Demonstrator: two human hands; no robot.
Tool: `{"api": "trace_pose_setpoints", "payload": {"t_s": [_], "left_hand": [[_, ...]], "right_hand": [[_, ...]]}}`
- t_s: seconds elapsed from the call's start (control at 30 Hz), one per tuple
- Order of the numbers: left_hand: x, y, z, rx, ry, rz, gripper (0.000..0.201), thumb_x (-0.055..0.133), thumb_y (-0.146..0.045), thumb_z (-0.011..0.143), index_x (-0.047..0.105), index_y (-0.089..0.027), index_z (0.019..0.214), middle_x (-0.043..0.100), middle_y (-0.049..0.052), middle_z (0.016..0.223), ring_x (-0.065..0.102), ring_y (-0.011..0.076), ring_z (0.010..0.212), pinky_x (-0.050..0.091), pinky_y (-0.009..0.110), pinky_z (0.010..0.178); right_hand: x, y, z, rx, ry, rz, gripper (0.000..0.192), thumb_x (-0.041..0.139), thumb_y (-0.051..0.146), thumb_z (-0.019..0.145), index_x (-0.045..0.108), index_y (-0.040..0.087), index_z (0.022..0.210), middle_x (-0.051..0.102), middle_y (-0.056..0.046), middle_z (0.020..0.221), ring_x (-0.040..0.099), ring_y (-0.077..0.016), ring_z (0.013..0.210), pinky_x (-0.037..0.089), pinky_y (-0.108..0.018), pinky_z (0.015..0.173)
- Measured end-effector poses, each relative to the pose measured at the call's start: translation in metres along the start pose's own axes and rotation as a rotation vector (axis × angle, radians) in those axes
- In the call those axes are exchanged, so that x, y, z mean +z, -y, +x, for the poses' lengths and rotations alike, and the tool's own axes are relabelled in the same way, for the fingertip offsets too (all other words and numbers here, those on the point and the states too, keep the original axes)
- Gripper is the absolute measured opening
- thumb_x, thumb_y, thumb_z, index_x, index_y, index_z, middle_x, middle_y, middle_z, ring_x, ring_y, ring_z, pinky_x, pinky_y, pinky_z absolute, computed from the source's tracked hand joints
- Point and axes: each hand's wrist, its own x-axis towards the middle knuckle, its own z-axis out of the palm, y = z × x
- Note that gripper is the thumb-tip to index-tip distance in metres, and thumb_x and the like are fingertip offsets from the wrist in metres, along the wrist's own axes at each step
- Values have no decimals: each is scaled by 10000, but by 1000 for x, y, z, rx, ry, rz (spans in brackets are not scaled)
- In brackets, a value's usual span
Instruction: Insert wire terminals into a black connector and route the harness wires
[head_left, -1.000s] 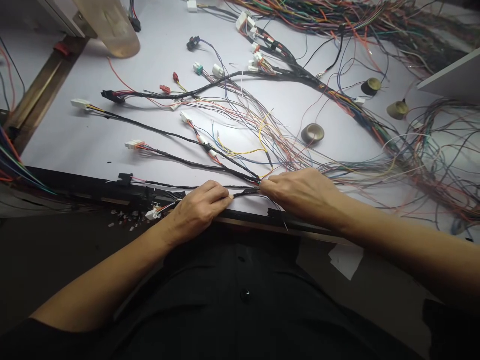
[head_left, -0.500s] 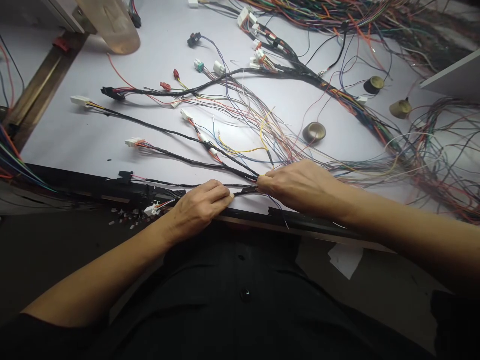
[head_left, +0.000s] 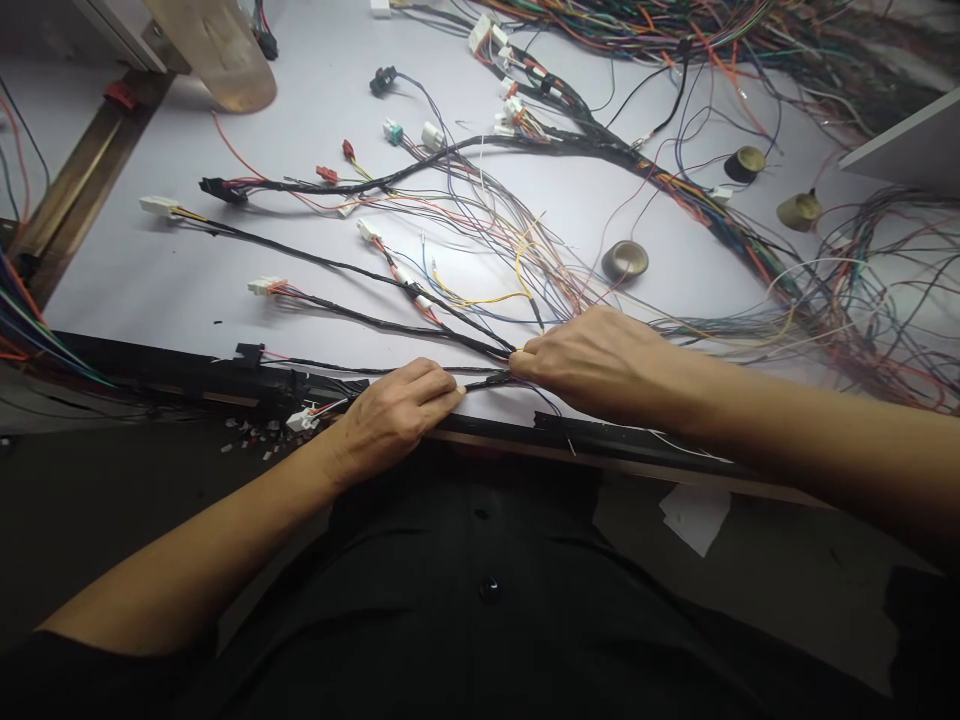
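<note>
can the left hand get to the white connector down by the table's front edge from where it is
Probably yes: the white connector lies just beside the left hand, with only small scraps near it, though that hand is pinching the black taped branch.

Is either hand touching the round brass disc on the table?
No. The disc lies apart from the right hand and left hand, which pinch a black-wrapped wire.
</note>
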Motion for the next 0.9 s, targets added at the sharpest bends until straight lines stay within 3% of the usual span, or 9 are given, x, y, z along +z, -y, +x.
{"api": "trace_pose_setpoints", "payload": {"t_s": [0.4,0.9], "left_hand": [[1,1,-1,-12,-5,-50,258,391,-79,919,597,-129,1065,639,113,951,537,192,901,518,343,781],[1,3,-1,26,-26,-25,256,407,-49,896,597,-112,1055,637,119,928,523,196,877,514,347,764]], "right_hand": [[3,3,-8,1,27,-58,195,410,53,886,551,182,849,594,-32,667,436,-125,490,136,-290,496],[8,-1,-29,137,123,-27,228,395,49,905,575,175,966,630,-43,748,521,-135,574,168,-289,494]]}}
